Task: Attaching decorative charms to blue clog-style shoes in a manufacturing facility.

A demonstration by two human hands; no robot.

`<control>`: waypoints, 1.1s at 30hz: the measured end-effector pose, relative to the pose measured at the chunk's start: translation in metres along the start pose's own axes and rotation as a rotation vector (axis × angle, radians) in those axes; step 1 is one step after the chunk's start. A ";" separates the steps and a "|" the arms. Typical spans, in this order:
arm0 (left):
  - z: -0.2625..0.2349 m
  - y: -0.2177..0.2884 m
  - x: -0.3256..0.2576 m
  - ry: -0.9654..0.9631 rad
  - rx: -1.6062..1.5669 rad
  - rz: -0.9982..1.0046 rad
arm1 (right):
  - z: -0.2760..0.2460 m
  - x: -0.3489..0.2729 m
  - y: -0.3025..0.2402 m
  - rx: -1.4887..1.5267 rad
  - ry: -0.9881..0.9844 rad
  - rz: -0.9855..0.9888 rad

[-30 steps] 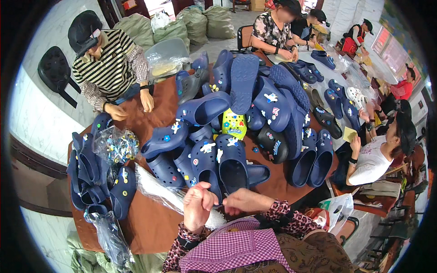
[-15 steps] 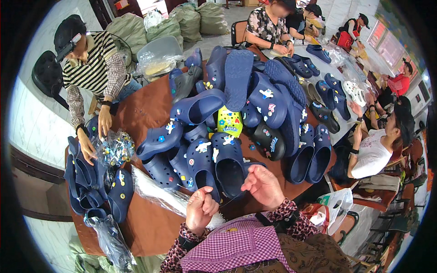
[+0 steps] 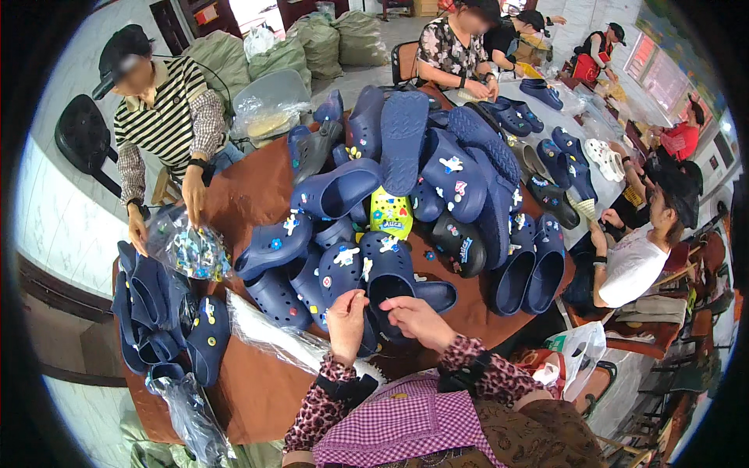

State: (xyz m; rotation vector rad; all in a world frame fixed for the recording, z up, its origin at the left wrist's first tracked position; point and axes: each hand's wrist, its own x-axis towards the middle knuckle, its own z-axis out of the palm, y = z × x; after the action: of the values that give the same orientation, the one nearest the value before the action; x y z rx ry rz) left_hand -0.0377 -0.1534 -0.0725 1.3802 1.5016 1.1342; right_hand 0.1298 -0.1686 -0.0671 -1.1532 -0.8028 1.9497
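Note:
Before the front of a pile of navy clogs, my left hand (image 3: 346, 324) is raised with thumb and fingers pinched together. What sits in that pinch, if anything, is too small to name. My right hand (image 3: 421, 324) is close by on the right, its fingers bunched and pointing toward the left; their contents cannot be made out. Behind both hands stands a navy clog (image 3: 390, 269) with white and blue charms, its opening toward me. Another charm-covered navy clog (image 3: 341, 269) leans to its left. A lime-green clog (image 3: 391, 212) with colourful charms lies behind them.
A clear bag of small charms (image 3: 195, 248) is handled by a person at the left. Clear plastic sleeves (image 3: 273, 334) lie left of my hands. More navy clogs (image 3: 208, 339) fill the left table edge. A white carrier bag (image 3: 577, 351) is at the right.
My right hand has come left and lower, closer to my left hand, which has risen slightly. The person at the left has shifted the charm bag. A person at the right now holds something pale.

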 end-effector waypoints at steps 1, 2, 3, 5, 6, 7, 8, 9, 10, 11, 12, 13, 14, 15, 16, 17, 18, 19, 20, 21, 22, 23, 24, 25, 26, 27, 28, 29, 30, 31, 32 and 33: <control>0.005 -0.005 0.004 0.032 0.000 0.024 | -0.001 0.014 0.006 0.032 0.032 -0.018; 0.010 -0.010 0.008 0.065 0.000 0.047 | -0.002 0.025 0.011 0.065 0.063 -0.035; 0.012 -0.012 0.010 0.061 0.004 0.067 | 0.001 0.035 0.009 0.027 0.130 -0.068; 0.012 -0.014 0.011 0.073 0.020 0.082 | 0.010 0.050 0.008 0.025 0.192 -0.059; 0.011 -0.012 0.012 0.090 0.033 0.095 | 0.013 0.054 0.009 0.019 0.251 -0.047; 0.011 -0.010 0.013 0.090 0.033 0.094 | 0.012 0.060 0.014 0.007 0.266 -0.063; 0.011 -0.008 0.014 0.111 0.100 0.136 | 0.010 0.066 0.020 0.007 0.265 -0.061; 0.010 -0.005 0.017 0.134 0.167 0.178 | 0.009 0.072 0.023 0.061 0.287 -0.067; 0.009 -0.003 0.020 0.137 0.167 0.176 | 0.007 0.077 0.027 0.116 0.309 -0.072; 0.008 -0.001 0.023 0.125 0.180 0.139 | 0.003 0.082 0.029 0.188 0.285 -0.064; 0.006 0.001 0.026 0.113 0.194 0.100 | 0.000 0.085 0.031 0.185 0.283 -0.061; 0.005 -0.002 0.032 0.118 0.176 0.109 | -0.004 0.088 0.032 0.203 0.264 -0.047; 0.003 -0.005 0.038 0.119 0.174 0.108 | -0.009 0.089 0.033 0.220 0.246 -0.033; -0.002 -0.008 0.044 0.057 0.223 0.117 | -0.010 0.087 0.028 0.253 0.164 -0.041; -0.005 -0.011 0.048 -0.006 0.272 0.126 | -0.012 0.084 0.023 0.350 0.110 -0.081; -0.007 -0.013 0.051 0.005 0.287 0.149 | -0.011 0.080 0.020 0.363 0.131 -0.105; -0.004 -0.007 0.053 -0.001 0.281 0.151 | -0.016 0.076 0.016 0.376 0.166 -0.137; -0.001 0.006 0.052 -0.055 0.282 0.134 | -0.024 0.071 0.015 0.301 0.175 -0.105; 0.003 0.014 0.051 -0.109 0.283 0.118 | -0.028 0.068 0.017 0.301 0.178 -0.103; 0.007 0.016 0.050 -0.139 0.251 0.080 | -0.029 0.061 0.015 0.245 0.176 -0.117; 0.012 0.022 0.048 -0.170 0.218 0.048 | -0.031 0.056 0.014 0.190 0.175 -0.131; 0.016 0.025 0.045 -0.201 0.259 0.029 | -0.036 0.051 0.018 0.192 0.119 -0.152; 0.020 0.026 0.041 -0.232 0.302 0.011 | -0.032 0.047 0.018 0.193 0.121 -0.152; 0.028 0.023 0.037 -0.183 0.359 -0.022 | -0.026 0.041 0.018 0.032 0.178 -0.188; 0.032 0.018 0.037 -0.186 0.361 -0.022 | -0.022 0.037 0.017 -0.129 0.234 -0.223; 0.034 0.015 0.037 -0.137 0.328 -0.041 | -0.022 0.032 0.013 -0.247 0.207 -0.182; 0.036 0.013 0.037 -0.088 0.297 -0.059 | -0.021 0.027 0.009 -0.243 0.210 -0.182; 0.035 0.012 0.037 -0.111 0.288 -0.059 | -0.020 0.021 0.003 -0.212 0.102 -0.186; 0.035 0.010 0.036 -0.115 0.290 -0.056 | -0.020 0.015 -0.002 -0.181 -0.004 -0.194; 0.037 0.005 0.036 -0.153 0.267 -0.024 | -0.025 0.015 -0.001 -0.145 -0.069 -0.205; 0.038 0.003 0.034 -0.191 0.243 0.008 | -0.024 0.017 0.003 -0.142 -0.067 -0.208; 0.040 0.005 0.030 -0.165 0.275 0.085 | -0.019 0.018 0.008 -0.080 -0.027 -0.304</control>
State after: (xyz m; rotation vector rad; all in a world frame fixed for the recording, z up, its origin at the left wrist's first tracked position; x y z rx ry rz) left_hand -0.0010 -0.1198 -0.0791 1.6947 1.5317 0.8620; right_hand 0.1389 -0.1550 -0.0893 -0.9873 -1.0148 1.6977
